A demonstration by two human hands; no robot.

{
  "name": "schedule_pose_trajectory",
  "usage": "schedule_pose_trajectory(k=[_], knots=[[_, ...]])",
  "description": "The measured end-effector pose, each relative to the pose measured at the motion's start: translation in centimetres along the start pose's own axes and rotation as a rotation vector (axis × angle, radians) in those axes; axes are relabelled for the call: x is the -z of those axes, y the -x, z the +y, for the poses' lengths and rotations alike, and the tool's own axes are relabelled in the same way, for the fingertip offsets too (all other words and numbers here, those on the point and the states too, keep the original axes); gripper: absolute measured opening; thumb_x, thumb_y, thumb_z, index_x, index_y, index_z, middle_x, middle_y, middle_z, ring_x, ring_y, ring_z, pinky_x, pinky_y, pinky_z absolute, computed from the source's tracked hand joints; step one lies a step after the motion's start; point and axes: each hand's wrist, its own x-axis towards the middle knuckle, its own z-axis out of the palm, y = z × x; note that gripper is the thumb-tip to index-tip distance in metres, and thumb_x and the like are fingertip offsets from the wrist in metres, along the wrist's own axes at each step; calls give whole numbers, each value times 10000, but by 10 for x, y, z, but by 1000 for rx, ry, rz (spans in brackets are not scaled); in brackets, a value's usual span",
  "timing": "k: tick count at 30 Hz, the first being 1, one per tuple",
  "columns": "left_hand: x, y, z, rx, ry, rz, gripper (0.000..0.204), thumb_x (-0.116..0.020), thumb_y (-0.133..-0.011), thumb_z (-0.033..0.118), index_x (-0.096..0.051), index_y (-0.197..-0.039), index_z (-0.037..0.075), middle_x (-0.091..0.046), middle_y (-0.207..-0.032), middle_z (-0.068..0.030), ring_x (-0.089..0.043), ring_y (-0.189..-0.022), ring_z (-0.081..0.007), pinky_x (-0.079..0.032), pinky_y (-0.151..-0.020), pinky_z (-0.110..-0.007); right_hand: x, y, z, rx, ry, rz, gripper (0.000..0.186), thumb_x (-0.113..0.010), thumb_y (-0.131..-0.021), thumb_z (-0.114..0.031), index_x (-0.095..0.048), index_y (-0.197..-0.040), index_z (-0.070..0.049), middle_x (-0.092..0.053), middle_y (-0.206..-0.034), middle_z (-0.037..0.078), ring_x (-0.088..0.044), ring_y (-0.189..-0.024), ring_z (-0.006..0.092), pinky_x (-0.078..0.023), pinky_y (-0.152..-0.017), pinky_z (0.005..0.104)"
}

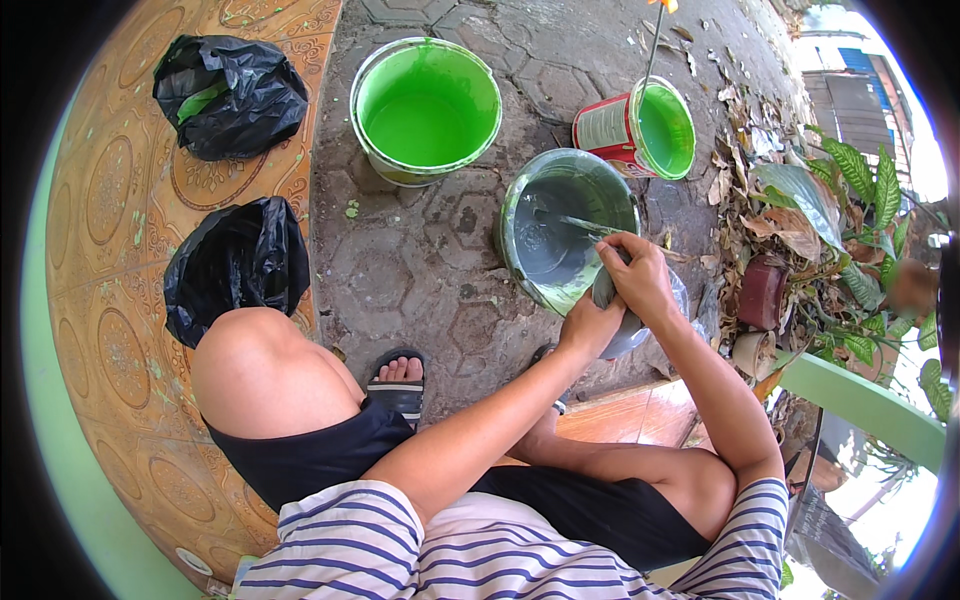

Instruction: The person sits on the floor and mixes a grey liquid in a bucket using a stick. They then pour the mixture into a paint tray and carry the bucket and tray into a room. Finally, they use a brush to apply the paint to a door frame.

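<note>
Beyond my knees a grey bucket (512,235) stands on the paving, its inside coated and holding grey liquid paint (555,262). A thin paint-smeared stick (580,223) reaches over the paint, and its near end meets the fingers of my right hand (640,275), which are closed around it. My left hand (592,325) is closed on a grey item (604,290) at the bucket's near right rim. Most of that item is hidden by both hands, so its kind is unclear. Clear plastic (678,295) shows behind my hands.
A pail of bright green paint (428,130) stands far left of the bucket. Behind it on the right, a red-and-white can (610,130) leans, with green paint inside. Two black plastic bags (250,95) rest on orange tiles. Plants (860,200) and dry leaves line the right side.
</note>
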Motion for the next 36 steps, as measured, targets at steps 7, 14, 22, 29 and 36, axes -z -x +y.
schedule_pose_trajectory(k=[7,14,22,29,36], knots=[[1,2,2,21,-43,-11,691,-569,-862,561,-556,-1260,-4,-663,-1102,-258,-637,-1059,-400,-485,-909,-421,1,1,-1,-7,13,5,246,-667,-848,-222,-695,-947,3,-692,-839,179,-676,-770,294,-516,-732,373],[2,5,8,20,-65,-3,527,-575,-920,421,-567,-1268,25,-674,-1116,-160,-659,-1036,-254,-500,-875,-348,1,2,0,-4,18,0,250,-665,-848,-227,-692,-944,2,-689,-832,184,-675,-766,303,-516,-730,378],[1,3,4,33,-53,-6,524,-571,-921,421,-560,-1273,33,-674,-1104,-157,-679,-971,-251,-532,-797,-343,1,2,0,-5,12,-12,244,-661,-848,-223,-692,-944,0,-686,-835,187,-674,-774,303,-514,-731,381],[1,2,2,13,-63,0,525,-571,-920,409,-556,-1259,8,-673,-1085,-166,-688,-929,-256,-552,-744,-343,1,2,0,-1,4,-8,242,-658,-846,-218,-689,-941,2,-684,-835,188,-673,-776,302,-513,-731,380],[0,1,0,-1,-44,-3,521,-570,-920,404,-556,-1243,-5,-677,-1037,-174,-703,-814,-255,-566,-611,-336,1,3,0,1,9,-6,238,-659,-843,-214,-685,-934,4,-681,-823,184,-670,-761,299,-512,-725,379]])
